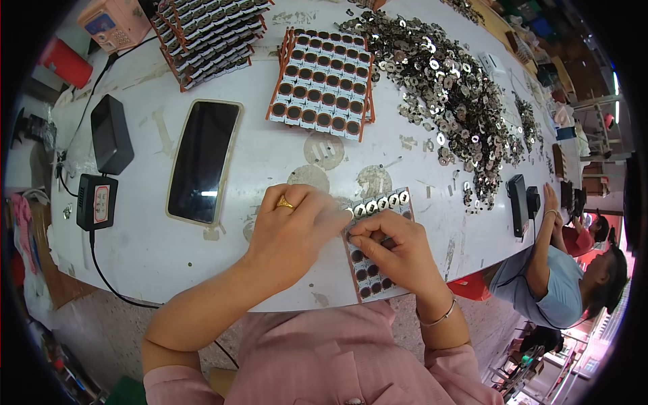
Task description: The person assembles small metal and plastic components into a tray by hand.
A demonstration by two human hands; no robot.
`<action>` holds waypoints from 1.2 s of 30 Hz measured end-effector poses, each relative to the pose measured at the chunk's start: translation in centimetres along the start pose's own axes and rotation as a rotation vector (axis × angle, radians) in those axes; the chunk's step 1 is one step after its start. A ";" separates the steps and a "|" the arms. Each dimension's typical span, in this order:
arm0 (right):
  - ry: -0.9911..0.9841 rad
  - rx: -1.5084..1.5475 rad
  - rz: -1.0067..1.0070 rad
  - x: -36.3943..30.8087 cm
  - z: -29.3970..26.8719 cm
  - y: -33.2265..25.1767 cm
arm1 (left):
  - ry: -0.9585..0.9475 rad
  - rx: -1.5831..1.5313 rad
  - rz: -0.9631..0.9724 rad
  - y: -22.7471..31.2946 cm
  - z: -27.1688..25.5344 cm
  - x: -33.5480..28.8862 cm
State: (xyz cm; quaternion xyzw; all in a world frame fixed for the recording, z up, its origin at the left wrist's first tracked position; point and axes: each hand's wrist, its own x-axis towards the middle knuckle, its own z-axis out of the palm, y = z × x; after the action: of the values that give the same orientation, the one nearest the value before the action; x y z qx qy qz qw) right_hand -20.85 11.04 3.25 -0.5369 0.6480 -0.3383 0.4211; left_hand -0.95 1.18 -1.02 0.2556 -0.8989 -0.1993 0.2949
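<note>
In front of me at the table edge lies a panel (pixel 365 275) with rows of round dark parts. Bright silver pieces (pixel 382 204) sit along its far row. My right hand (pixel 399 248) is over the panel's middle, thumb and fingertips pinched together at its left side; what they hold, if anything, is too small to make out. My left hand (pixel 291 226), with a gold ring, reaches to the panel's upper left edge. Its fingertips are smeared by motion, so their grip cannot be told.
A stack of similar panels (pixel 322 81) stands ahead, with more stacks (pixel 209 40) at far left. Loose metal pieces (pixel 452 101) are heaped at far right. A phone (pixel 204 162) and black adapters (pixel 111 135) lie left. Another person (pixel 547 277) sits at right.
</note>
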 end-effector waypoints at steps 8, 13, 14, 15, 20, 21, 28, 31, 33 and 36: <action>-0.022 -0.059 0.025 -0.2 -0.1 0.3 | 0.013 0.136 0.045 0.3 0.0 0.1; -0.036 -0.112 0.001 -0.3 -0.1 0.4 | 0.037 0.147 0.055 0.5 0.1 0.1; -0.035 -0.111 0.002 -0.3 0.1 0.3 | 0.036 0.147 0.056 0.5 0.0 0.1; 0.017 -0.154 -0.022 -0.2 0.4 0.2 | 0.021 0.153 0.051 0.5 -0.1 0.1; 0.120 -0.221 -0.025 -0.8 0.9 0.3 | -0.006 0.190 0.050 0.9 -0.3 0.0; 0.107 -0.217 -0.034 -0.8 0.9 0.3 | -0.009 0.207 0.052 1.0 -0.3 0.1; 0.110 -0.279 -0.176 -0.7 1.4 0.7 | -0.031 0.270 0.069 1.4 -0.7 0.1; 0.094 -0.227 -0.119 -0.8 1.0 0.3 | -0.085 -0.060 -0.041 0.8 -1.3 0.2; 0.080 0.002 -0.007 -1.2 0.3 0.8 | -0.109 -0.474 -0.297 0.9 -1.0 -0.2; 0.149 0.236 0.022 -1.4 0.1 0.4 | -0.158 -1.019 -0.609 0.9 -1.6 0.3</action>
State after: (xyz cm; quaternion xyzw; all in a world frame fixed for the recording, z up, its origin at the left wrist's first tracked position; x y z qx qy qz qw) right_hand -20.83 12.45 3.14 -0.4499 0.6389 -0.4465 0.4358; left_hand -0.42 1.38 0.70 0.3126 -0.5956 -0.6992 0.2422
